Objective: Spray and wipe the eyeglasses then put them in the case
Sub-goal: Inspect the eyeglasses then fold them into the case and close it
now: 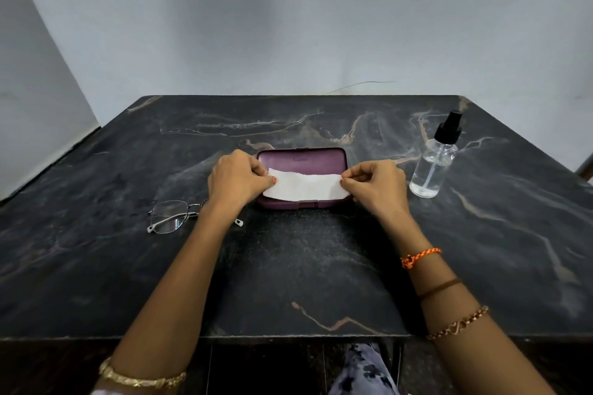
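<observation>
In the head view, a white wiping cloth (305, 185) is held stretched over the closed purple case (301, 178) at the table's (321, 266) centre. Its left end is pinched by the left hand (239, 178), its right end by the right hand (377, 184); each grip is closed on the cloth.

The eyeglasses (175, 216) lie on the table at about eight o'clock from the case, partly hidden under the left forearm. Thin metal rims and clear lenses are seen, with pale temple tips. They are judged light, fragile and easily smudged, so they are best taken by the bridge or a temple, not the lenses.

A clear spray bottle (434, 167) with a black nozzle stands upright at three o'clock from the case, near the right hand.
</observation>
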Demonstrator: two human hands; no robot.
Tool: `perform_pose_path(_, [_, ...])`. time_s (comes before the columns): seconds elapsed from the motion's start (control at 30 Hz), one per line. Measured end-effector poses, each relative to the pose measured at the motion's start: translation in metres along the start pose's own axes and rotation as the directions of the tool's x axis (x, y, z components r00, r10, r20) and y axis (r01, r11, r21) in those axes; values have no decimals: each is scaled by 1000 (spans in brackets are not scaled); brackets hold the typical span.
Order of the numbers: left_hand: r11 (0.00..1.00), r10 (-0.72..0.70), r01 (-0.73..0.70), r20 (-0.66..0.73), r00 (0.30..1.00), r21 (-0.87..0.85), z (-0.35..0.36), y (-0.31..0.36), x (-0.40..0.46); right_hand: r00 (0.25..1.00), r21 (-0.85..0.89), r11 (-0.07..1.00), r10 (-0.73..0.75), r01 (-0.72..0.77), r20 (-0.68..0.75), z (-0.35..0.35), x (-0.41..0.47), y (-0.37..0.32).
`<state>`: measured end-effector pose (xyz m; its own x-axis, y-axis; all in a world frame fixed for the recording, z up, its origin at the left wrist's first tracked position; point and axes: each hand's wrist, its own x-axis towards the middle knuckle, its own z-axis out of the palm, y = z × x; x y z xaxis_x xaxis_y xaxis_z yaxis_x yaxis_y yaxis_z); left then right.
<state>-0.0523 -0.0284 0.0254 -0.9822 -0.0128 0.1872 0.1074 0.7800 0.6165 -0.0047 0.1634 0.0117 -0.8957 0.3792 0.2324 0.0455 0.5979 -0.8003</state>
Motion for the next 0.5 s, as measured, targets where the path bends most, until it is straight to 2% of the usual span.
perform_pose_path(0.17, [1000, 14, -14, -5, 1000, 21, -1, 0, -1, 998, -106, 993, -56, 58, 23, 2, 1, 2])
perform_pose_path(0.5, [998, 6, -8, 33, 999, 55, -2, 0, -3, 995, -193, 976, -101, 104, 27, 5, 1, 3])
